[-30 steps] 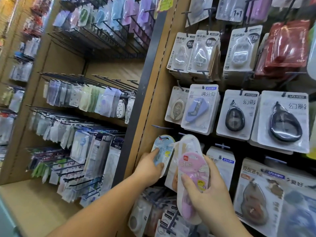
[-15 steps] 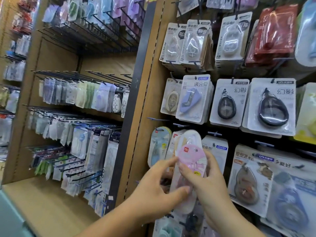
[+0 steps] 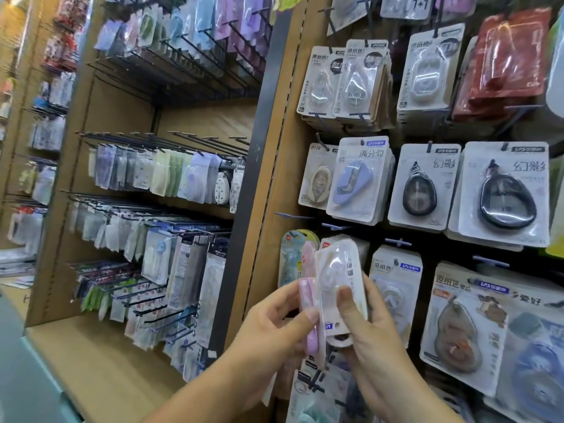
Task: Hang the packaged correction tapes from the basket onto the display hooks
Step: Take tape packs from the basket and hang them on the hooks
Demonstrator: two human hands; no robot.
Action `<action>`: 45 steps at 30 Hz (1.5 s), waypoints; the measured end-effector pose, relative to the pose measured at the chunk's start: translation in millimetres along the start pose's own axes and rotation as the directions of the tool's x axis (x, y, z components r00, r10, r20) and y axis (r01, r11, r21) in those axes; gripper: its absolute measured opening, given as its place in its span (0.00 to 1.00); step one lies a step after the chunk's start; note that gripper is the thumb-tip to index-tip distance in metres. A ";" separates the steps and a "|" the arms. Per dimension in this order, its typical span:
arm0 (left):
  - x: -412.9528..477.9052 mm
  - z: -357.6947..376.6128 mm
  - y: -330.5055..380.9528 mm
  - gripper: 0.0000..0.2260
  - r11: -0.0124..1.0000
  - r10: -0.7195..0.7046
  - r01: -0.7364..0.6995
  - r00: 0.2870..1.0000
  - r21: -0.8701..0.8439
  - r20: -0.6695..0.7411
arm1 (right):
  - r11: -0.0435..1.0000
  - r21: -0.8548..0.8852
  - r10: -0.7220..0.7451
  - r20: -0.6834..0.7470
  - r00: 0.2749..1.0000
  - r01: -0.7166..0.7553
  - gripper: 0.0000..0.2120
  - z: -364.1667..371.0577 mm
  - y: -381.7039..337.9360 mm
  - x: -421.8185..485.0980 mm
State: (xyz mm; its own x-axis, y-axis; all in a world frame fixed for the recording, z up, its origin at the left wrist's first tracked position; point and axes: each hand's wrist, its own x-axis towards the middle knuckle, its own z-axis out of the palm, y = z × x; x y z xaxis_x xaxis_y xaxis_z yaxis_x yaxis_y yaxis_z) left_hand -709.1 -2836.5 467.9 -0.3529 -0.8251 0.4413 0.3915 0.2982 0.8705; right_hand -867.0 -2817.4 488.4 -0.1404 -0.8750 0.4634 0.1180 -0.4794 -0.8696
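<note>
1. Head view, far left: a side bay (image 3: 128, 184) of dark pegs carries rows of pale stationery packs. Its wooden base shelf (image 3: 91, 355) lies below.
2. A dark upright post (image 3: 253, 184) divides that bay from the wooden display panel (image 3: 293, 166) to its right.
3. Left hand (image 3: 274, 328), near, low centre: fingers curled, thumb and fingertips pinching a pink pack (image 3: 307, 303). This pack is upright, edge-on to the camera, in front of the panel's lower rows and on no peg.
4. A bare hook (image 3: 294, 215) juts from the panel above the hands. Below it a blue pack (image 3: 290, 257) hangs, partly behind the pink pack.
5. A clear-fronted pack (image 3: 334, 279) stands just right of the pink pack, touching it. Whether the two are separate items cannot be told.
6. Right hand (image 3: 369, 334): thumb pressed on the front of the clear-fronted pack, fingers wrapped behind it, a firm hold.
7. Further right, hanging stock: a lilac tape pack (image 3: 355, 184), two black tape packs (image 3: 503, 193), and red packs (image 3: 512, 62) at upper right.
</note>
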 end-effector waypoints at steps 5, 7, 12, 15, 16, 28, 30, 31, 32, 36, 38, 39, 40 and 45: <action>6.3 -9.1 -7.3 0.19 0.997 -0.007 0.008 1.000 0.076 -0.003 | 0.988 -0.152 -0.005 -0.138 0.990 -0.017 0.20 -8.1 12.2 8.9; 17.8 -16.3 -12.3 0.23 0.965 0.059 -0.033 0.994 0.260 -0.091 | 0.975 -0.221 -0.047 -0.152 0.987 0.012 0.20 -8.2 12.8 10.7; 61.5 -34.3 -8.4 0.23 0.694 0.308 -0.051 0.923 0.718 -0.233 | 0.946 -0.319 -0.123 -0.168 0.978 0.064 0.21 -4.1 14.0 13.0; 81.8 -35.6 -7.1 0.18 0.642 0.301 -0.003 0.921 0.767 -0.248 | 0.933 -0.350 -0.159 -0.187 0.969 0.085 0.23 5.2 13.4 15.6; 87.6 -37.0 -9.0 0.19 0.630 0.292 0.011 0.923 0.777 -0.251 | 0.927 -0.364 -0.166 -0.189 0.968 0.088 0.24 8.0 13.7 16.6; 98.4 -40.4 -21.7 0.15 0.545 0.251 0.051 0.942 0.837 -0.221 | 0.927 -0.353 -0.194 -0.166 0.967 0.126 0.22 -6.5 7.8 13.8; 104.5 -37.3 -20.8 0.12 0.506 0.257 0.060 0.942 0.861 -0.217 | 0.932 -0.344 -0.183 -0.169 0.969 0.116 0.21 -8.9 5.8 12.1; 107.0 -36.4 -21.7 0.11 0.489 0.252 0.065 0.944 0.870 -0.212 | 0.934 -0.339 -0.181 -0.169 0.969 0.115 0.21 -10.0 4.2 11.7; 108.9 -35.6 -22.0 0.11 0.469 0.237 0.075 0.949 0.880 -0.207 | 0.936 -0.333 -0.181 -0.168 0.969 0.117 0.21 -10.9 3.2 11.0; 113.6 -34.3 -22.3 0.16 0.447 0.149 0.105 0.971 0.888 -0.190 | 0.946 -0.301 -0.171 -0.157 0.973 0.118 0.20 -13.7 -1.2 10.5; 111.1 -30.5 -23.0 0.19 0.464 0.139 0.098 0.973 0.880 -0.182 | 0.952 -0.286 -0.165 -0.167 0.972 0.112 0.19 -15.6 -1.6 11.3; 107.8 -28.9 -24.4 0.19 0.473 0.166 0.082 0.969 0.877 -0.180 | 0.954 -0.279 -0.161 -0.174 0.971 0.108 0.19 -16.8 -1.6 11.4; 102.0 -26.8 -23.9 0.19 0.475 0.210 0.062 0.961 0.878 -0.182 | 0.957 -0.269 -0.157 -0.183 0.971 0.104 0.20 -18.1 -1.6 11.1; 51.6 -1.0 -7.3 0.16 0.779 0.264 -0.100 0.948 0.619 -0.179 | 0.970 -0.228 -0.119 -0.144 0.982 0.084 0.17 -25.3 -4.7 5.3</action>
State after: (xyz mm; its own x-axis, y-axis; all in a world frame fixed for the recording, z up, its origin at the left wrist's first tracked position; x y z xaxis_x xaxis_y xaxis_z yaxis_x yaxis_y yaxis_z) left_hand -729.4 -2881.8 484.1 -0.0785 -0.7892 0.6092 -0.1853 0.6119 0.7689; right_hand -893.1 -2818.1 490.6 -0.2937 -0.7930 0.5337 -0.1210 -0.5230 -0.8437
